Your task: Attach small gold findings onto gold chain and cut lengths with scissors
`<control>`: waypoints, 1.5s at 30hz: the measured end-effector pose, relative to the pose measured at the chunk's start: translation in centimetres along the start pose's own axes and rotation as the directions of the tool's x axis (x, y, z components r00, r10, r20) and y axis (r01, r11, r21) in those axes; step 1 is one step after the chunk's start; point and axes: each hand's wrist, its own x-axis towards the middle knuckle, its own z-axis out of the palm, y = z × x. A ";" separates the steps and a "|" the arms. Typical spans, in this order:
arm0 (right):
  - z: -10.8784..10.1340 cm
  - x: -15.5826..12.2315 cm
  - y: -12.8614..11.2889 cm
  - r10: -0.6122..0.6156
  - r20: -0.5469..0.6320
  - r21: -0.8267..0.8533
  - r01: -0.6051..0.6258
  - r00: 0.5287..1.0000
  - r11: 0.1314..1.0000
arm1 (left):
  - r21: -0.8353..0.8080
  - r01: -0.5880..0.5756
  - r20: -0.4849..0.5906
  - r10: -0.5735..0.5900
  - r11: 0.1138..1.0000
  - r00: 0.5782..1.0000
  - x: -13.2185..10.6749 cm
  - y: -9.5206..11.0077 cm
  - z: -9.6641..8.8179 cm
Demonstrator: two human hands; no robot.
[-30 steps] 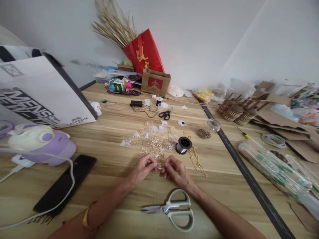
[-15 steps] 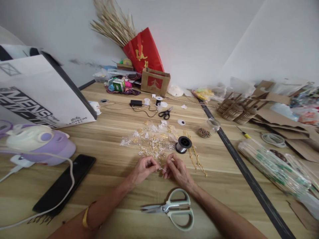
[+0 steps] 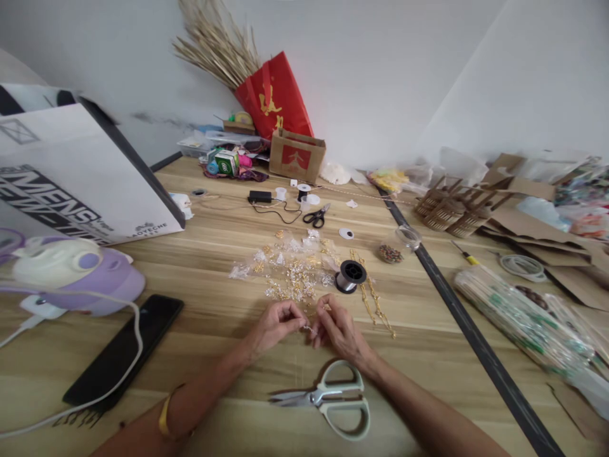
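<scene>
Between my fingertips is a short string of small beads (image 3: pixel 308 328), too fine to make out fully. My left hand (image 3: pixel 280 322) pinches its left end, and my right hand (image 3: pixel 335 325) is closed at its right end. Just beyond my hands lies a loose pile of gold and clear beads (image 3: pixel 297 279). A black spool of thin wire (image 3: pixel 351 277) stands behind my right hand. Gold chains (image 3: pixel 375 304) lie to the right of it. Closer to me, scissors with pale green handles (image 3: pixel 328 400) rest on the wooden table, blades pointing left.
Left are a black phone (image 3: pixel 124 352), a white cable and a purple-and-white device (image 3: pixel 90 273) before a white box (image 3: pixel 80 178). Black scissors (image 3: pixel 316 217) and a jar of beads (image 3: pixel 392 252) lie farther back. Plastic-wrapped sticks (image 3: pixel 518 317) sit on the right.
My left hand has shifted very slightly to the right, bringing the fingertips a little closer together. The bead string stays between my hands; the things on the table have not moved.
</scene>
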 end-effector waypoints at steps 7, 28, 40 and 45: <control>0.0 -0.1 0.1 -0.057 0.020 -0.037 0.057 0.998 0.998 | -0.080 0.005 0.038 -0.002 0.997 0.999 0.0 0.3 0.2; -0.9 0.0 -1.5 -0.067 -0.105 -0.357 0.025 0.992 0.934 | 0.057 -0.009 -0.133 0.016 0.998 0.991 0.1 0.0 0.2; -1.1 -1.8 -5.9 0.056 0.064 -0.307 -0.033 0.996 0.951 | 0.050 -0.034 -0.143 0.041 0.998 0.989 0.1 0.1 0.2; -0.8 -1.9 -5.8 0.069 0.049 -0.324 -0.049 0.996 0.945 | 0.085 -0.052 -0.138 0.063 0.995 0.988 0.0 0.4 0.3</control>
